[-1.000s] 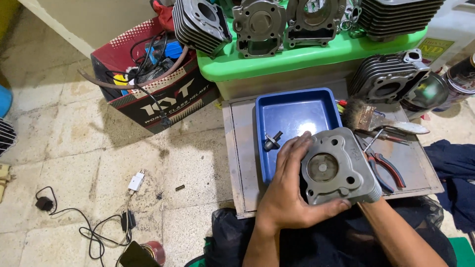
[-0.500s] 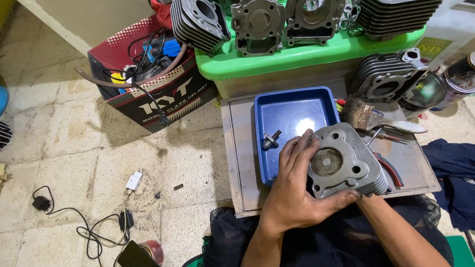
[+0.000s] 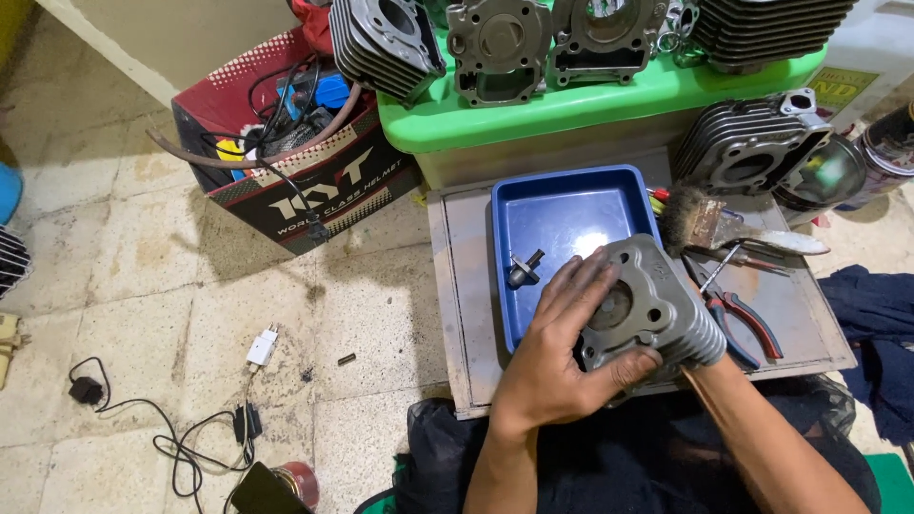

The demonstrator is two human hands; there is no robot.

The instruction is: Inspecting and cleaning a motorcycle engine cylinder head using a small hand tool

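Observation:
A grey finned engine cylinder head (image 3: 657,295) is held over the near edge of a low metal work table (image 3: 809,328). My left hand (image 3: 557,357) grips its left side, fingers spread over the face and thumb along the lower edge. My right hand is hidden behind and under the part; only the right forearm (image 3: 762,438) shows. Just left of the part, a blue plastic tray (image 3: 562,214) holds a small dark valve-like piece (image 3: 522,271).
A brush (image 3: 705,224), red-handled pliers (image 3: 747,324) and thin tools lie on the table's right. Several finned cylinders stand on a green bin lid (image 3: 571,109) behind. A cardboard box of cables (image 3: 286,143) sits left; a charger and cords (image 3: 190,409) lie on the tiled floor.
The cylinder head has tilted and turned slightly in my hands, its fins now showing at the lower right. My left hand has shifted its grip along the part's face.

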